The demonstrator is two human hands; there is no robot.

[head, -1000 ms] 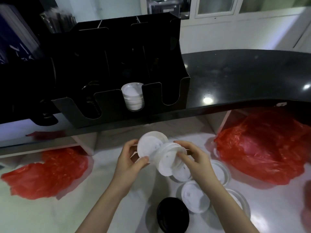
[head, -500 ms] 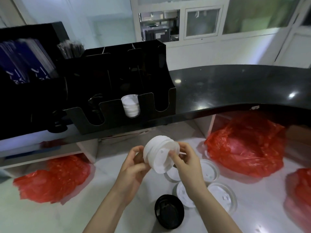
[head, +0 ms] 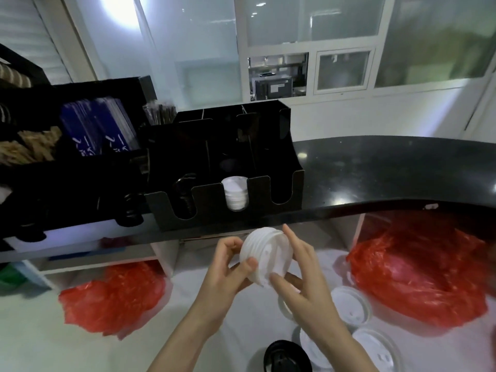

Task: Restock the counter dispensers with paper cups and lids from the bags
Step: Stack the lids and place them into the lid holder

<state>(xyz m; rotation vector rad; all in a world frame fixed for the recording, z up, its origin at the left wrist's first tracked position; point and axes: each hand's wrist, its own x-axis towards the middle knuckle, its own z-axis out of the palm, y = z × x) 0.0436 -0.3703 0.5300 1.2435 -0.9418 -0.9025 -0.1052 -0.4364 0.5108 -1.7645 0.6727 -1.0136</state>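
A stack of white lids [head: 264, 255] is held between both hands just below the counter edge. My left hand [head: 228, 267] grips its left side with thumb and fingers. My right hand [head: 303, 269] holds the right side with spread fingers. Above stands the black dispenser [head: 214, 194] with three front slots. Its middle slot holds white lids [head: 235, 193], its left slot holds dark lids [head: 185, 194], and its right slot looks empty. Loose white lids [head: 375, 347] and a black lid [head: 287, 357] lie on the white worktop.
A red bag [head: 418, 267] lies at the right of the worktop [head: 40, 345] and another red bag [head: 112, 294] at the left. The dark counter [head: 389, 173] runs right of the dispenser. Black organisers with blue packets [head: 96, 130] and straws stand to the left.
The fanned lids have been pressed together into one compact stack. Both hands have lifted it toward the counter edge, and the view has tilted upward.
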